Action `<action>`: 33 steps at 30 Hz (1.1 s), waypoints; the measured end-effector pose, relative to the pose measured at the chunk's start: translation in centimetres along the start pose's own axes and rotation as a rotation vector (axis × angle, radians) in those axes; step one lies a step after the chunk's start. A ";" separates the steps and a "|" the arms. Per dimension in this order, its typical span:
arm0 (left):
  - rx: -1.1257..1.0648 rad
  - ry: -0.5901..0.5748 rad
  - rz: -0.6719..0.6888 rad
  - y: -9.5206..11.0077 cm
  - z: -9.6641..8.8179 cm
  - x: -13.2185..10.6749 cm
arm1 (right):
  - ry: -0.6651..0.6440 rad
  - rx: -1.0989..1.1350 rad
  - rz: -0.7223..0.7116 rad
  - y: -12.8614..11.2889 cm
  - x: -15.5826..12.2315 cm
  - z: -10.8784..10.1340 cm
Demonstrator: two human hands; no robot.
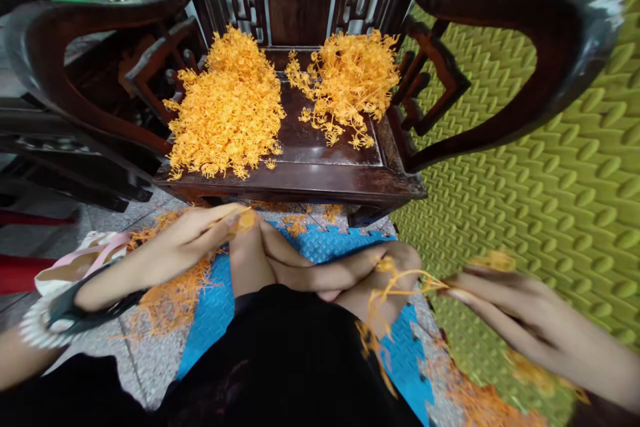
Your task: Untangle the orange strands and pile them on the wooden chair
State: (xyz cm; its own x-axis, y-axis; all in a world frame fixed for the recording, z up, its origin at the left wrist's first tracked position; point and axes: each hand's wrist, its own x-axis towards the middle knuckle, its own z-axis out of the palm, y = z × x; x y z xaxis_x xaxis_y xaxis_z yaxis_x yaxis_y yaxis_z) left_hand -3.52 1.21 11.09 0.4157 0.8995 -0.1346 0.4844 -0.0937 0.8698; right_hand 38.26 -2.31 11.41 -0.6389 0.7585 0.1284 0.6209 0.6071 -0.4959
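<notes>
My left hand (203, 235) is closed in a pinch on a small orange piece (246, 219) above my knee. At the right, my right hand (520, 310) pinches the ends of a few thin orange branching strands (387, 287), which trail to the left over my leg and blur toward their tips. More blurred orange bits (495, 260) show just behind its fingers. In front of me, a large pile of spidery orange pieces (227, 113) lies on the left of the dark wooden chair's seat (325, 177). A looser pile of branching orange clusters (357, 73) lies at the seat's right.
Carved chair arms (565, 47) rise at both sides. Blue foam matting (320, 243) lies under my crossed legs. Orange scraps (173, 297) litter the tiled floor at left, near a pink-strapped sandal (103, 250). A yellow-green textured surface (565, 180) spreads along the right.
</notes>
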 end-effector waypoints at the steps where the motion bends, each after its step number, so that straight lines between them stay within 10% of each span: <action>1: -0.095 -0.050 -0.016 0.1 0.6 0.8 | -0.023 0.040 -0.039 -0.4 1.0 0.4; 7: -0.912 -0.317 -0.110 0.1 4.8 4.8 | 0.010 0.119 -0.094 -1.1 4.1 1.7; 12: -1.442 -0.273 -0.152 -0.8 7.6 7.1 | 0.151 0.088 -0.068 -0.1 4.0 2.9; 22: -1.638 -0.206 -0.227 -1.1 8.4 7.8 | 0.148 0.193 0.056 0.8 3.4 4.0; 28: -1.255 0.155 -0.009 -2.1 4.2 11.0 | 0.142 0.194 0.113 0.9 3.9 4.2; 33: 0.000 0.712 0.275 -3.8 -6.5 17.1 | 0.267 0.176 0.146 0.6 5.4 4.6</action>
State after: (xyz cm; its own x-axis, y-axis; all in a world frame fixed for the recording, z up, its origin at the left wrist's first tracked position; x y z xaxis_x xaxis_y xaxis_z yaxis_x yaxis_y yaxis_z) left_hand -3.26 19.71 8.53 -0.0756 0.9018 0.4255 0.4351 -0.3541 0.8278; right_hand 33.11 1.09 7.86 -0.3933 0.8837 0.2537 0.5945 0.4550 -0.6630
